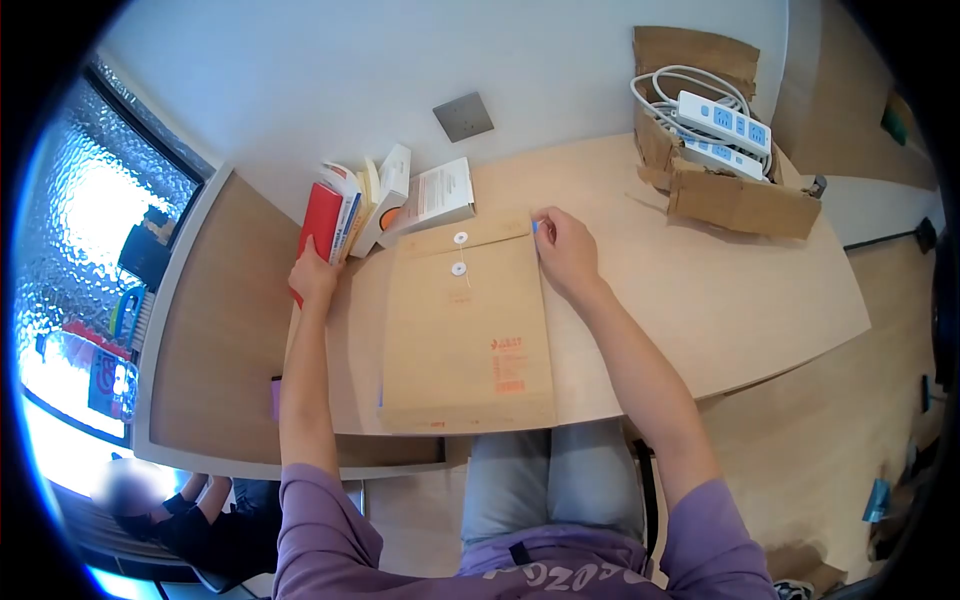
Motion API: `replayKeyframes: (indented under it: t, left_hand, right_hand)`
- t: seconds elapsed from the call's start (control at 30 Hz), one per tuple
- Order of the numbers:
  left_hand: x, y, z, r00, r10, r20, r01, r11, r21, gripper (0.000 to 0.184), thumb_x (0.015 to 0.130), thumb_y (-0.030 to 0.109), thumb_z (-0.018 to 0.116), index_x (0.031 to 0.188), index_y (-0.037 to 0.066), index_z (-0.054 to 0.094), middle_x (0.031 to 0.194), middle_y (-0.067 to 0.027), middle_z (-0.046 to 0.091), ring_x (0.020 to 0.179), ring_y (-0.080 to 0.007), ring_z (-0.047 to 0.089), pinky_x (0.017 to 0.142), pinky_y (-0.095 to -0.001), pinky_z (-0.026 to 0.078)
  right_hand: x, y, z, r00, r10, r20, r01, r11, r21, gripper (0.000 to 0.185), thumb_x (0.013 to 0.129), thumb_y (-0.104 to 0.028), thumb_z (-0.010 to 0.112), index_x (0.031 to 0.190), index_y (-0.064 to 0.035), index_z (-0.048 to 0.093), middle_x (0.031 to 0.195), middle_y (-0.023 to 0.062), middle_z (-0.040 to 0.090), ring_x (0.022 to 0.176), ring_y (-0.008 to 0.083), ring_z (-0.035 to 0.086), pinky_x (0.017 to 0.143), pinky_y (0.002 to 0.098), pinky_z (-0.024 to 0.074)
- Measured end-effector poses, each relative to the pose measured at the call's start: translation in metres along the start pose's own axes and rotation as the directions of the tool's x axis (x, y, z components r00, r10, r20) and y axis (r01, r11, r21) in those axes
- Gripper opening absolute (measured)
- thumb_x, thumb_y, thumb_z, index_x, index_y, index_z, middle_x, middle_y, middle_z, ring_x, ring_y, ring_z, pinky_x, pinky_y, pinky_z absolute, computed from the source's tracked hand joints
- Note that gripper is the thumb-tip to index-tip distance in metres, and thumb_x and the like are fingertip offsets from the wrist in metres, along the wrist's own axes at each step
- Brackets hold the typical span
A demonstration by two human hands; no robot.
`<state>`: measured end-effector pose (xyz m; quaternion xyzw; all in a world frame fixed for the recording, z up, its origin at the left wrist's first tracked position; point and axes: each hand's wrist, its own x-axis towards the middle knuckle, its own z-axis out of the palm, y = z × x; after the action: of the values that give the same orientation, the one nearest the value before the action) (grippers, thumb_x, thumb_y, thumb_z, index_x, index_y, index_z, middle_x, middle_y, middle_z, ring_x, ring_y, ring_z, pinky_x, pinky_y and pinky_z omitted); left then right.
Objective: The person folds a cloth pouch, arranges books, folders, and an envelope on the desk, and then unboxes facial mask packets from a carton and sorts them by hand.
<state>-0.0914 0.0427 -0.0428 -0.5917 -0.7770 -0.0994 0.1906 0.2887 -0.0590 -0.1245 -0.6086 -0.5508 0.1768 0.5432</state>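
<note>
My left hand [316,273] is closed around the lower part of a red book [318,222], which stands at the left end of a row of books against the wall. In front of me a brown paper document envelope [465,340] lies flat, its flap end away from me, with two white string buttons. My right hand [567,250] is at its upper right edge, fingers curled in a pinch on the corner. A bit of blue shows by those fingertips; what it belongs to is hidden.
Several books [362,205] and a white box [436,196] stand beside the red book. At the back right, an open cardboard box [745,205] holds white power strips [725,122] with coiled cables. A wooden partition [225,330] borders the desk on the left. Another person [225,525] sits beyond it.
</note>
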Motion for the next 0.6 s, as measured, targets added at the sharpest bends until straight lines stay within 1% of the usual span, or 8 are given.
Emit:
replayKeyframes:
  t: [0.07,0.17,0.27,0.37,0.4,0.5,0.53,0.6]
  left_hand:
    - [0.0,-0.008,-0.001,0.999,0.038,0.029,-0.039,0.999,0.032,0.086,0.064,0.038,0.079,0.139,0.016,0.045,0.103,-0.0108,0.069,0.095,-0.0291,0.066,0.081,-0.0412,0.053]
    - [-0.013,-0.019,-0.009,0.987,0.162,-0.018,-0.162,0.987,0.016,0.08,0.064,0.037,0.074,0.137,0.015,0.049,0.1,-0.0131,0.069,0.09,-0.0306,0.067,0.08,-0.0412,0.053]
    - [-0.039,-0.012,-0.035,0.98,0.196,-0.028,-0.197,0.98,-0.035,0.076,0.063,0.037,0.07,0.134,0.014,0.053,0.098,-0.0148,0.069,0.087,-0.0317,0.067,0.079,-0.0419,0.053]
    - [-0.066,-0.004,-0.056,0.973,0.224,-0.048,-0.226,0.973,-0.053,0.078,0.062,0.037,0.068,0.135,0.013,0.052,0.098,-0.0155,0.069,0.085,-0.0321,0.067,0.076,-0.0429,0.053]
    - [-0.078,-0.001,-0.061,0.96,0.26,-0.107,-0.269,0.959,-0.092,0.078,0.061,0.036,0.069,0.134,0.012,0.053,0.096,-0.0155,0.069,0.083,-0.0314,0.067,0.073,-0.0423,0.053]
    - [-0.12,0.019,-0.085,0.972,0.229,-0.048,-0.233,0.968,-0.094,0.079,0.059,0.04,0.069,0.133,0.017,0.055,0.092,-0.014,0.07,0.082,-0.0297,0.068,0.074,-0.04,0.054]
    - [-0.133,0.021,-0.084,0.947,0.294,-0.127,-0.312,0.939,-0.147,0.076,0.06,0.034,0.07,0.132,0.014,0.056,0.098,-0.0142,0.069,0.081,-0.0295,0.068,0.07,-0.0381,0.054]
    - [-0.158,0.033,-0.094,0.889,0.437,-0.135,-0.458,0.847,-0.271,0.075,0.06,0.03,0.071,0.132,0.014,0.055,0.105,-0.014,0.068,0.082,-0.0292,0.068,0.068,-0.0372,0.054]
  right_hand:
    - [-0.002,0.001,0.002,1.0,-0.003,-0.001,0.003,1.0,-0.021,0.017,0.088,-0.014,0.053,0.098,-0.0077,0.065,0.087,0.0122,0.067,0.08,0.0287,0.064,0.071,0.0397,0.0491]
    - [-0.001,-0.001,-0.001,1.0,-0.012,-0.004,0.012,1.0,-0.027,0.017,0.087,-0.014,0.053,0.098,-0.0084,0.065,0.087,0.0121,0.067,0.081,0.029,0.064,0.072,0.0399,0.0494]
    - [0.0,0.002,0.005,0.999,-0.024,-0.032,0.023,0.999,-0.033,0.017,0.087,-0.014,0.053,0.097,-0.0086,0.065,0.088,0.0122,0.067,0.081,0.0294,0.064,0.072,0.0402,0.0495]
    - [0.0,0.0,0.006,0.999,-0.029,-0.025,0.028,0.999,-0.035,0.017,0.087,-0.014,0.053,0.097,-0.0085,0.065,0.087,0.0125,0.067,0.079,0.0293,0.064,0.07,0.04,0.0493]
    - [0.0,0.001,0.007,0.999,-0.029,-0.025,0.028,0.999,-0.027,0.017,0.087,-0.014,0.053,0.097,-0.0085,0.065,0.085,0.0124,0.067,0.078,0.0291,0.064,0.07,0.0398,0.0492]
    - [0.0,0.001,0.008,1.0,-0.006,-0.023,0.005,1.0,-0.007,0.017,0.087,-0.014,0.053,0.097,-0.0087,0.065,0.081,0.0123,0.066,0.075,0.0285,0.063,0.067,0.0389,0.0489]
    - [0.0,-0.001,0.006,1.0,0.012,-0.019,-0.012,1.0,0.001,0.016,0.087,-0.014,0.053,0.097,-0.0088,0.065,0.08,0.0122,0.066,0.073,0.0282,0.063,0.067,0.0385,0.0488]
    - [0.001,0.001,0.006,0.999,0.04,-0.027,-0.04,0.999,0.017,0.016,0.088,-0.015,0.053,0.096,-0.009,0.066,0.077,0.0118,0.065,0.071,0.0268,0.063,0.065,0.0376,0.0486]
